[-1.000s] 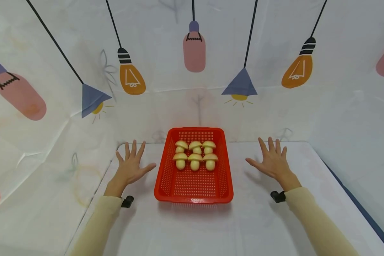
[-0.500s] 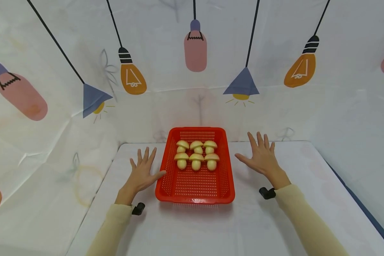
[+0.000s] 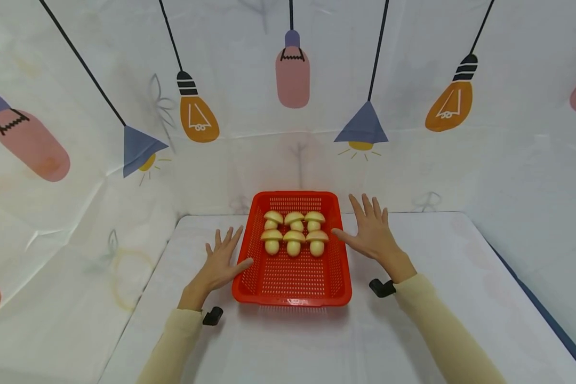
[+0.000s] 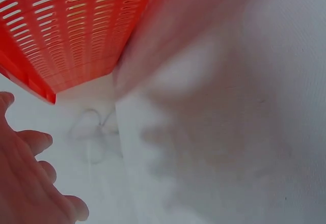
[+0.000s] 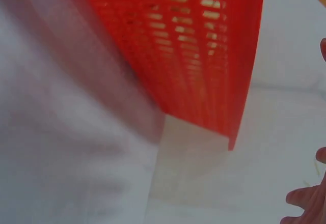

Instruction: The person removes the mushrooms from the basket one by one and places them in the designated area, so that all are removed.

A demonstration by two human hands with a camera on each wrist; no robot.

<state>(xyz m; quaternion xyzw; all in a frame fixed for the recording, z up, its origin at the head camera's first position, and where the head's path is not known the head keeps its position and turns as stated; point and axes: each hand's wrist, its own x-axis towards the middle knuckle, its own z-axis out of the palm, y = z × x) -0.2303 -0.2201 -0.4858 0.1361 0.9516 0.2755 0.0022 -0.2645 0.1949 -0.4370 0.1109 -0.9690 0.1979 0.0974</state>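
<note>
Basket (image 3: 292, 280): red, slotted, rectangular; on the white table (image 3: 293, 352), between the two hands.
Mushroom-shaped pieces (image 3: 294, 244): six, pale yellow; inside the basket, toward its far end, in two rows of three; caps toward the far side, stems toward the near; standing or lying, not determinable.
Left hand (image 3: 217, 268): fingers extended and spread, grasping nothing; just beside the basket's left side, thumb overlapping the rim in the head view; contact not determinable.
Right hand (image 3: 373, 237): likewise extended and spread, grasping nothing; near the basket's right side, thumb tip overlapping the rim; contact not determinable.
Sleeves (image 3: 444, 325): cream, with a small black device (image 3: 382, 288) at each cuff.
Backdrop (image 3: 259, 165): white, creased, printed with hanging lamps (image 3: 293, 80).
</note>
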